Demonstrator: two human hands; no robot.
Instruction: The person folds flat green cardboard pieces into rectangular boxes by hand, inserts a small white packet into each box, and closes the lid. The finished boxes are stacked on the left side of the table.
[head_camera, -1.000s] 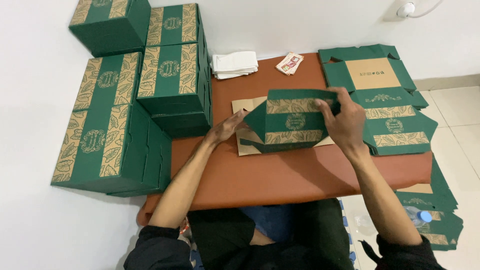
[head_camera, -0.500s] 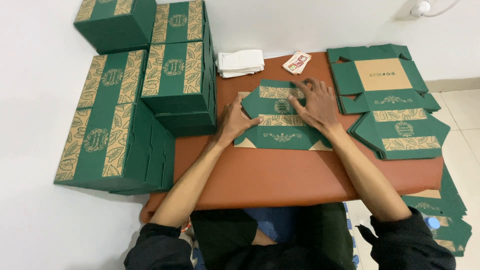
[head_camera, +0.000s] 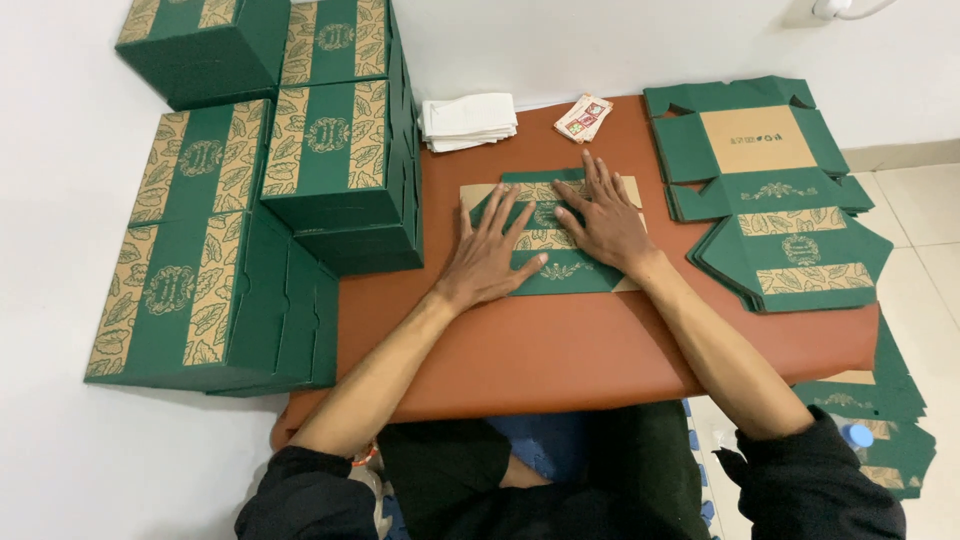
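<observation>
A flat, unfolded green box blank (head_camera: 560, 272) with gold leaf patterns lies in the middle of the brown table (head_camera: 560, 350). My left hand (head_camera: 490, 250) presses flat on its left half, fingers spread. My right hand (head_camera: 602, 218) lies palm down on its right half, fingers pointing away from me. Both hands rest on the cardboard without gripping it.
Several assembled green and gold boxes (head_camera: 250, 200) are stacked at the left, on and beside the table. A pile of flat box blanks (head_camera: 770, 200) lies at the right, more blanks (head_camera: 880, 420) on the floor. White folded napkins (head_camera: 468, 120) and a small card packet (head_camera: 584, 117) sit at the far edge.
The box blank, held up and half folded a second ago, has been laid down and flattened on the table. Both hands now press on it with open palms.
</observation>
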